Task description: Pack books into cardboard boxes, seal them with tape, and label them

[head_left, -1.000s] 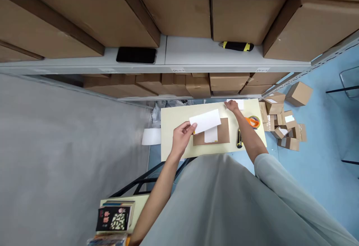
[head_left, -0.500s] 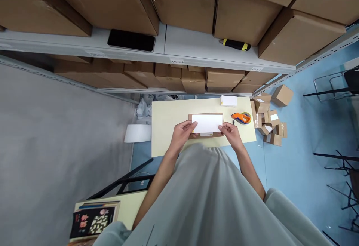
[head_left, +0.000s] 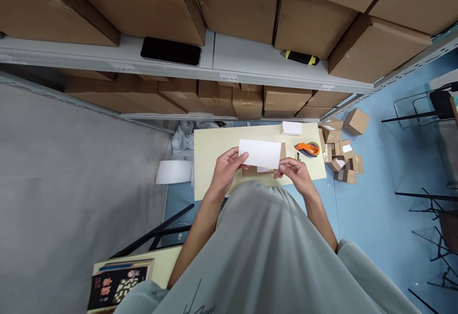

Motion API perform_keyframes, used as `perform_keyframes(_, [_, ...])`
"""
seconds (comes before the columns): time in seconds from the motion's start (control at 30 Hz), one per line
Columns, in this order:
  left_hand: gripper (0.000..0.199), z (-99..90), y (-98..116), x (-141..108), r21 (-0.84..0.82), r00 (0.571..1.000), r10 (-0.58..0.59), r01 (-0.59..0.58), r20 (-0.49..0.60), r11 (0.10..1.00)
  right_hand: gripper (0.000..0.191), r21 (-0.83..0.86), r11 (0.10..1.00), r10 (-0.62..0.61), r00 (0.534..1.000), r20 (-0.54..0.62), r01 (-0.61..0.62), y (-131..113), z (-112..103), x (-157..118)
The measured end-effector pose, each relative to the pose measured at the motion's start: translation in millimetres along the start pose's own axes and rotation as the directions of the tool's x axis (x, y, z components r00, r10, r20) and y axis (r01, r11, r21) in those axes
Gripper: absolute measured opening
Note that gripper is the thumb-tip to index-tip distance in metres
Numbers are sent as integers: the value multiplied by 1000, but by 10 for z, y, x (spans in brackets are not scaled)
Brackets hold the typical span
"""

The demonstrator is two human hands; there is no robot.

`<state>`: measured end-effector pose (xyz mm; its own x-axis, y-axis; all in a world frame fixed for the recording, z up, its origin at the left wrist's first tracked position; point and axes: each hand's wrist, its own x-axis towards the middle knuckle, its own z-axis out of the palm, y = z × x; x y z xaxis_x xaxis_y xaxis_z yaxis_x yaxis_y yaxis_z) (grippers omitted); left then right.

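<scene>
A blank white paper slip [head_left: 260, 153] is raised and slightly tilted over a brown cardboard piece [head_left: 250, 171] on the pale yellow table [head_left: 214, 137]. My left hand [head_left: 229, 163] grips the slip at its left end, thumb on top. At the slip's lower right corner, my right hand [head_left: 291, 171] has thumb and fingers pinched together on the edge. The cardboard is mostly covered by the slip; another white patch, perhaps a label [head_left: 264, 169], shows on it below.
An orange tape dispenser [head_left: 308, 149] and a small white box or stack [head_left: 291, 128] lie on the table. Shelves of cartons [head_left: 246, 103] rise ahead, with a black phone [head_left: 171, 51] and a yellow-black cutter [head_left: 300, 57]. Small boxes [head_left: 343, 149] lie on the floor at right.
The white slip has risen and shifted slightly left, tilting, uncovering more cardboard at right. My right hand has moved down to its lower right corner.
</scene>
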<state>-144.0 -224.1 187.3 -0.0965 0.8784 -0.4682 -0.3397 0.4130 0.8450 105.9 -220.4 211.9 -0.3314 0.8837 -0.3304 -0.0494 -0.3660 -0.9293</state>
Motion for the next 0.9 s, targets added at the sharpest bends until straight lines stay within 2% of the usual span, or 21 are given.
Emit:
perform_keyframes(0.2, [61, -100, -24, -55, -8, 1000, 9, -9, -21, 1000, 47, -39, 999, -6, 999, 54, 8, -5, 63, 19])
perform_keyframes(0.43, [60, -172, -60, -77, -2, 999, 33, -33, -35, 999, 48, -91, 996, 26, 998, 51, -21, -40, 106, 37])
perform_keyframes(0.9, [64, -197, -15, -112, 3, 998, 24, -24, -52, 1000, 49, -67, 997, 34, 996, 83, -28, -20, 145, 63])
